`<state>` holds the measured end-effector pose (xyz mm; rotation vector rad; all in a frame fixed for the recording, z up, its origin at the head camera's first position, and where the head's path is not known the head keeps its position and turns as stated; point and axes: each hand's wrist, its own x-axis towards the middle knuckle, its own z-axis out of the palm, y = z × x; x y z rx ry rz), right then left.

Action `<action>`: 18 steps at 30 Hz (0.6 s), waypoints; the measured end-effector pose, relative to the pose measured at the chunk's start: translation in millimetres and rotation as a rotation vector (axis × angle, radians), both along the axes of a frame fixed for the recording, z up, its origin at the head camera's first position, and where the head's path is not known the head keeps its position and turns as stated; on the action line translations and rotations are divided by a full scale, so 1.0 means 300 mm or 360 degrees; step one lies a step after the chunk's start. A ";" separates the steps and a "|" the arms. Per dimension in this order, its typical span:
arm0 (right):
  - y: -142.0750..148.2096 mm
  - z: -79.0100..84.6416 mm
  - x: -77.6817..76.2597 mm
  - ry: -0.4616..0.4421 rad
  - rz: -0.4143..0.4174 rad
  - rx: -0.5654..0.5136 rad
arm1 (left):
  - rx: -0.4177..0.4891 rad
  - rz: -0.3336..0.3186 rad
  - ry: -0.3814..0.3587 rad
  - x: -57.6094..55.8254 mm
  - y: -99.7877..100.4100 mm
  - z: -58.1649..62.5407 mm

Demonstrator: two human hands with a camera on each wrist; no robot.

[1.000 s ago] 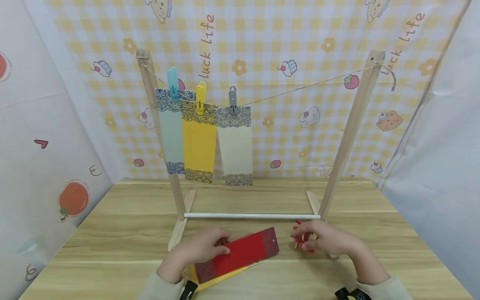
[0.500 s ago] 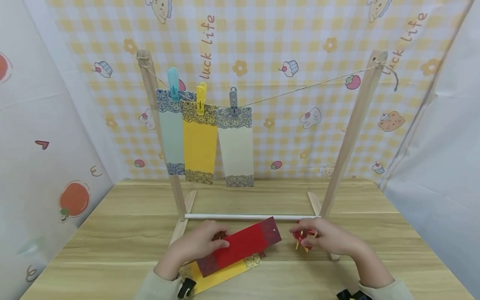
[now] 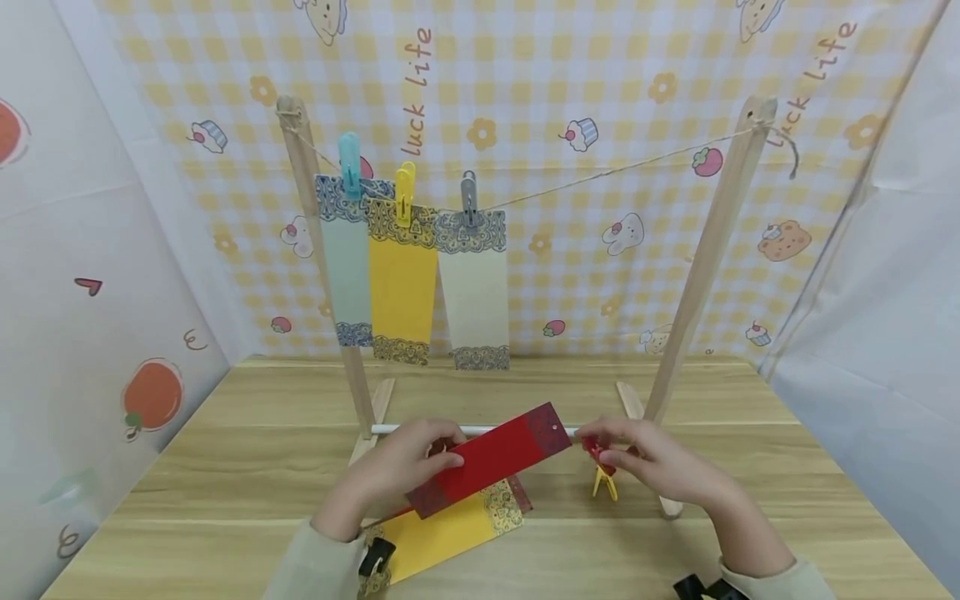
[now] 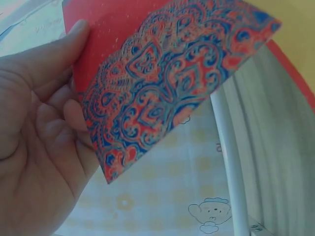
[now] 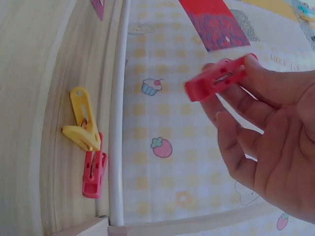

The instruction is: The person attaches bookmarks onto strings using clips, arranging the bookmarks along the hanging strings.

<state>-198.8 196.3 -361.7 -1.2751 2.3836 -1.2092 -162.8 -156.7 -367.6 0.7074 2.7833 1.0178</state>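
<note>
Shows table point(image 3: 202, 483) with checked cloth point(image 3: 555, 75) beyond far edge, printed sheet point(image 3: 112, 250) past left edge, pale sheet point(image 3: 885, 333) past right.

On the yellow-and-white gingham backdrop cloth point(image 3: 570, 258), slanting lettering point(image 3: 416, 92) near 11 o'clock in the head view reads "luck life"; a second copy point(image 3: 816, 83) stands at 2 o'clock. The right wrist view shows part of the phrase point(image 5: 284, 62) at 2 o'clock.

Place: small cloth-screened corner; home or studio, we cannot tell. We list: yellow-checked backdrop point(image 3: 570, 267), upper centre; printed white sheet point(image 3: 97, 217), left of frame; plain white sheet point(image 3: 885, 317), right edge; wood-grain desk point(image 3: 187, 467), lower half.
</note>
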 end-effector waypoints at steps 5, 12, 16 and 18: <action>-0.032 0.011 0.007 0.0016 -0.0043 -0.0152 | 0.0028 0.0042 0.0098 -0.003 0.001 0.012; -0.085 0.017 0.016 0.0177 -0.0205 -0.0308 | 0.0068 0.0075 0.0193 0.004 -0.002 0.020; -0.109 0.021 0.020 0.0314 -0.0297 -0.0406 | 0.0081 0.0088 0.0270 0.002 0.000 0.022; -0.117 0.026 0.021 0.0361 -0.0329 -0.0460 | 0.0086 0.0094 0.0311 0.000 0.001 0.023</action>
